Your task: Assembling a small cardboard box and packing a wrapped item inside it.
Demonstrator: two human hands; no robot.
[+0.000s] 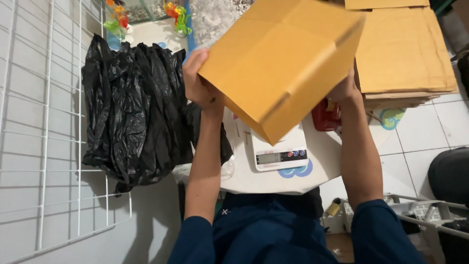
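I hold a brown cardboard box point(281, 61) up in front of me with both hands, tilted so one corner points down. My left hand point(198, 80) grips its left side, thumb and fingers wrapped on the edge. On the right side my right hand point(343, 90) clasps it, mostly hidden behind the box. Below the box sits a white digital scale point(281, 155) on a small white round table point(254, 181).
A heap of black plastic bags point(132, 107) lies left of the table against a white wire grid panel point(46, 146). A stack of flat cardboard sheets point(403, 54) lies at the upper right. A red object point(325, 117) sits by the scale. Another black bag point(449, 173) is at right.
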